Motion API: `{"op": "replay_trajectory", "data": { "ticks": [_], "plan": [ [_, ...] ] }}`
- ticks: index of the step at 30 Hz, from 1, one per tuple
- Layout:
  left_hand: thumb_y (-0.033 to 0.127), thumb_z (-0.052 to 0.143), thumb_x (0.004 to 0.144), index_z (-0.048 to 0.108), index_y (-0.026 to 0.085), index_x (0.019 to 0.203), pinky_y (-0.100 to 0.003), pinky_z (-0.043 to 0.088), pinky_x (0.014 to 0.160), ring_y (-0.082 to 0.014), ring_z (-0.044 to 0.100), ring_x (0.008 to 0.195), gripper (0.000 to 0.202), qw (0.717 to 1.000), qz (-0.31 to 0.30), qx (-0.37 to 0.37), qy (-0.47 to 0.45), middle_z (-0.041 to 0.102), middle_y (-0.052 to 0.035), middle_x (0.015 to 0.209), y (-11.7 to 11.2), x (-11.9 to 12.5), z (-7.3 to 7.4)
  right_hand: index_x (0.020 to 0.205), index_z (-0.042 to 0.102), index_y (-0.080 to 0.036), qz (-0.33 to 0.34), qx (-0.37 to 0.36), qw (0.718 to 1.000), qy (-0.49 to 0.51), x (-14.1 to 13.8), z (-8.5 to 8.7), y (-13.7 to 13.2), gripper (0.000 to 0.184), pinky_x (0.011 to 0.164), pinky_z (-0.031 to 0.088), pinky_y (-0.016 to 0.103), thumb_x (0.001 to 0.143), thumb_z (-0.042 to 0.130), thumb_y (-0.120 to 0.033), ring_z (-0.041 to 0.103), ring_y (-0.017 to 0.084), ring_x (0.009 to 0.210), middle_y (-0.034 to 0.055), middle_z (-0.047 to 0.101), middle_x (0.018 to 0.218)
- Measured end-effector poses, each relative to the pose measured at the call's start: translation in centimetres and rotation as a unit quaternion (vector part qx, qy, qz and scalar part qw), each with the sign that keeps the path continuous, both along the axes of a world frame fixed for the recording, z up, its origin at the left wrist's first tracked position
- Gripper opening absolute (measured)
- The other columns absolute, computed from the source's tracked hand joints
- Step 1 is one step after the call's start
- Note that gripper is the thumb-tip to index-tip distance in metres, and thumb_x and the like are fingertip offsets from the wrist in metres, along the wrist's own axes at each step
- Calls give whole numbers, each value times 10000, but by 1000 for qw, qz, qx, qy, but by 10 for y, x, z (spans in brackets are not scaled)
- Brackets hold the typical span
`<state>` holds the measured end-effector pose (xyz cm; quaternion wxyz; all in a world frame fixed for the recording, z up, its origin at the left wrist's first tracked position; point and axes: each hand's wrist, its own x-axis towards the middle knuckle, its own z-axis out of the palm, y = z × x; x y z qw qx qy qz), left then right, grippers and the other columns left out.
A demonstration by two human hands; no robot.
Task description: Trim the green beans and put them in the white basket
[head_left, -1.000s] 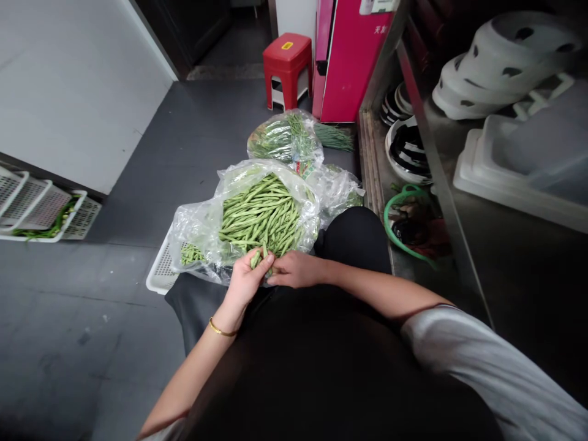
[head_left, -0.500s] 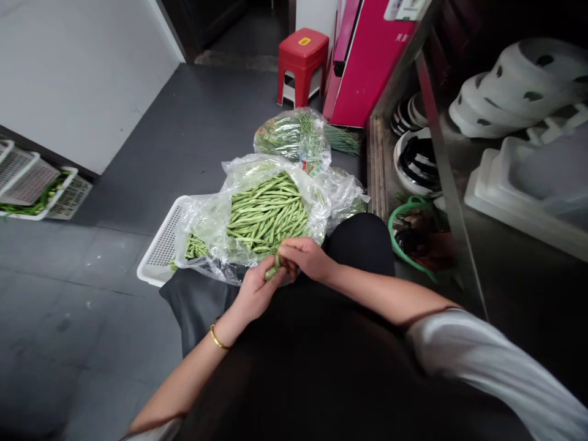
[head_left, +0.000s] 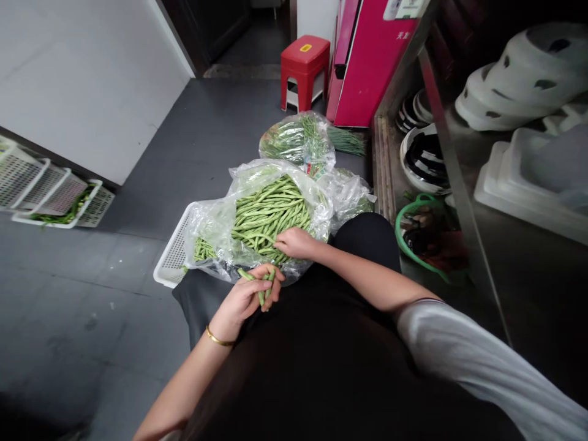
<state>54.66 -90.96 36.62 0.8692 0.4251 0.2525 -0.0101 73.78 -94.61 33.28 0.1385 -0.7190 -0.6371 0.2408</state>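
Note:
Long green beans (head_left: pixel 271 208) lie heaped in an opened clear plastic bag (head_left: pixel 257 168) in front of my knees. My left hand (head_left: pixel 250 294), wearing a gold bracelet (head_left: pixel 218 338) at the wrist, is closed around several short bean pieces (head_left: pixel 261 295) just below the bag's near edge. Over the near right side of the heap, my right hand (head_left: pixel 296 243) pinches the end of a green bean (head_left: pixel 257 236) that stretches leftward across the pile. Shorter bean pieces (head_left: pixel 203 250) show at the left, partly veiled by the plastic, by a white perforated basket (head_left: pixel 172 248).
Behind the heap lie a bag of greens (head_left: pixel 291 139) and another tied bag (head_left: pixel 351 193). A red stool (head_left: pixel 304 58) stands farther back. White baskets (head_left: pixel 59 190) are at the left. On the right are a metal shelf (head_left: pixel 459 226) and a green basket (head_left: pixel 402 229).
My hands have parted. The right moved up onto the heap and pinches a bean; the left dropped slightly toward me with bean pieces now showing in it. The view shifted slightly.

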Motion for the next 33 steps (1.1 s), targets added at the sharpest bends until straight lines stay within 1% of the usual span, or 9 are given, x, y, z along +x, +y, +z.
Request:
{"op": "replay_trajectory", "data": {
  "ticks": [4,9,13,17,19,23,28,31,33],
  "plan": [
    [429,623,770,603,121,885,-156,194,331,-35,244,356,330,996,46,9,71,331,76,481,-5,17,-6,583,533,-138,-39,117,989,77,15,17,-48,268,566,309,200,823,448,-218,439,84,560,-4,513,576],
    [427,670,735,596,139,919,-143,207,359,-34,242,386,349,988,146,54,16,294,91,492,-9,47,-3,622,510,-152,58,162,984,48,2,29,-82,192,551,290,226,801,458,-199,434,100,581,11,520,635],
    [408,676,731,556,141,691,-169,197,348,-36,268,348,296,977,93,190,34,322,86,418,-15,50,-3,532,444,-158,110,-3,968,224,-8,27,-77,239,508,316,198,768,485,-166,421,69,473,-43,455,486],
    [388,698,709,477,162,621,-174,186,337,-37,279,323,328,975,54,212,41,349,86,395,-18,40,-7,627,534,-155,182,-227,870,398,-4,31,-73,199,442,342,189,799,483,-242,445,75,371,-72,442,413],
    [393,692,708,449,176,620,-178,183,323,-38,251,305,338,977,90,186,44,321,97,390,-15,36,-6,742,582,-146,145,-187,880,412,3,39,-73,192,470,364,188,819,503,-304,489,75,409,-60,501,484],
    [375,708,684,516,167,651,-193,173,315,-42,250,304,285,971,54,215,85,345,90,407,-7,30,-1,925,575,-143,20,54,973,225,12,58,-70,267,568,361,200,845,524,-392,516,88,558,-19,565,642],
    [323,690,693,566,137,601,-207,285,453,-70,364,467,242,912,-16,402,77,436,41,509,-4,27,3,733,532,-142,95,121,987,54,9,62,-63,233,575,328,231,887,437,-289,514,126,643,48,574,716],
    [315,665,712,565,135,592,-211,284,486,-80,356,511,239,874,-46,480,62,425,39,522,-5,24,9,630,462,-158,113,73,964,230,4,52,-60,283,537,346,217,876,431,-295,477,95,519,-12,492,553],
    [323,657,723,538,139,574,-211,272,483,-77,337,509,265,873,-40,485,38,397,45,516,-5,22,14,642,444,-170,63,34,898,434,-3,43,-62,315,483,363,209,877,410,-377,446,86,429,-61,401,467]
  ]
}}
